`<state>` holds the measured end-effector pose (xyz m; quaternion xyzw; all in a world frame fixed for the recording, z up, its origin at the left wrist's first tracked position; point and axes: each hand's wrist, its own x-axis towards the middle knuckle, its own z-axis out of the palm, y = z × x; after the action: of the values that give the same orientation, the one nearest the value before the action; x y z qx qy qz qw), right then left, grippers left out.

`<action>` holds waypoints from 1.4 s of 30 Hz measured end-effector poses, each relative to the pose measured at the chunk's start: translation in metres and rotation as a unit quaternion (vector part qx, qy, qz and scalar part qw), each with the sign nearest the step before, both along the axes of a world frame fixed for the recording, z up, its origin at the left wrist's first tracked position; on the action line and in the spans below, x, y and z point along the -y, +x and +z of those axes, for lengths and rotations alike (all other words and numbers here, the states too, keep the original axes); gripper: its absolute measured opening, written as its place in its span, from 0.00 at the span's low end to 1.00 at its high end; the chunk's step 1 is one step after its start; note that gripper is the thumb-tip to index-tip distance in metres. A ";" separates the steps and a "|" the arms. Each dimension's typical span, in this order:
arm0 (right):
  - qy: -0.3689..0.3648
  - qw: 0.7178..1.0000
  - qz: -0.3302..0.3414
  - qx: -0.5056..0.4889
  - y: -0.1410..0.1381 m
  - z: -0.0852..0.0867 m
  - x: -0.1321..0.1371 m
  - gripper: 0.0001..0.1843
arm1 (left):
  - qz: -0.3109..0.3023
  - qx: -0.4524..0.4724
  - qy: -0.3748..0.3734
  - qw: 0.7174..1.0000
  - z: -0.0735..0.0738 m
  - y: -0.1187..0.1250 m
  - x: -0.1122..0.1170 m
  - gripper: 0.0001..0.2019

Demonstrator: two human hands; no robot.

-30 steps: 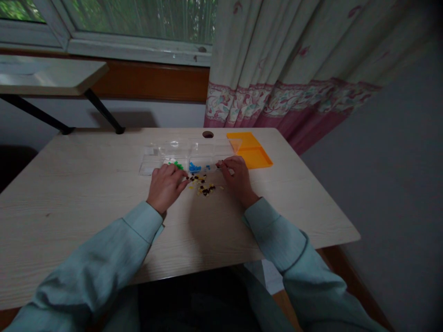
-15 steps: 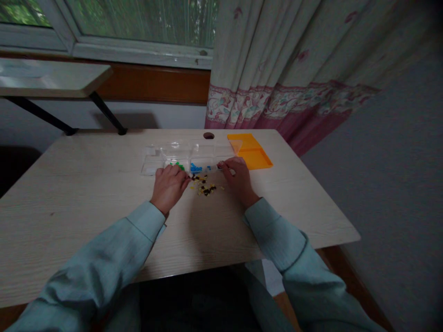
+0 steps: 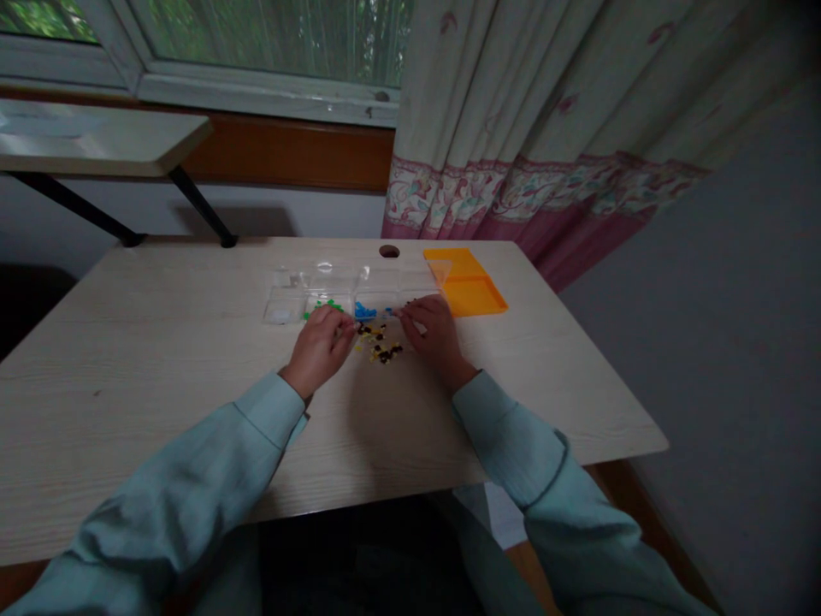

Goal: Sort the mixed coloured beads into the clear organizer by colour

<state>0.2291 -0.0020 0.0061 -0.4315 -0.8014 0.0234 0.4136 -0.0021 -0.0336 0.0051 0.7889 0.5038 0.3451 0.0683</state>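
My left hand (image 3: 321,346) is closed, thumb and fingertips pinched at the left edge of a small pile of black and yellow pieces (image 3: 385,352). What those fingers hold, if anything, is too small to make out. Across the pile, my right hand (image 3: 434,338) is closed too, its fingertips together near the front of a clear compartment box (image 3: 282,295). Anything in that pinch cannot be made out. Green pieces (image 3: 329,305) and blue pieces (image 3: 365,311) lie in separate front compartments of the box. My right hand partly hides the compartment with dark pieces.
An orange tray (image 3: 471,282) lies behind and right of my right hand. A round hole (image 3: 389,251) pierces the back of the pale wooden table (image 3: 160,393). A raised shelf (image 3: 109,141) on black legs stands at back left, and a curtain (image 3: 487,128) hangs behind.
My right hand has moved left, from the dark-piece compartment toward the pile and the blue pieces. My left hand has shifted slightly right, still pinched beside the pile.
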 end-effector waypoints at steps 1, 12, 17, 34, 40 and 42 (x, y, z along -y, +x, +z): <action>0.003 1.000 0.016 0.013 -0.005 0.000 0.003 0.13 | -0.008 0.043 -0.007 0.999 0.000 0.001 -0.001 0.11; 0.025 0.999 0.026 0.025 -0.046 0.000 0.027 0.12 | -0.018 0.251 -0.115 0.961 -0.005 0.009 -0.002 0.14; 0.020 0.999 0.012 0.034 -0.044 -0.002 0.026 0.11 | -0.017 0.235 -0.102 0.967 0.000 0.011 0.002 0.15; 0.037 0.996 -0.078 0.016 0.003 0.001 -0.005 0.12 | -0.005 0.088 0.013 0.996 -0.004 -0.012 -0.007 0.13; 0.023 0.981 -0.191 0.028 0.050 -0.007 -0.031 0.14 | -0.025 -0.075 0.036 0.996 -0.001 -0.023 -0.009 0.13; 0.016 0.980 -0.192 0.048 0.051 -0.009 -0.031 0.15 | -0.028 -0.108 0.031 0.993 -0.002 -0.021 -0.008 0.13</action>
<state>0.2800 0.0294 -0.0030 -0.5709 -0.7231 -0.0899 0.3783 -0.0228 -0.0252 0.0030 0.8371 0.4750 0.2712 -0.0015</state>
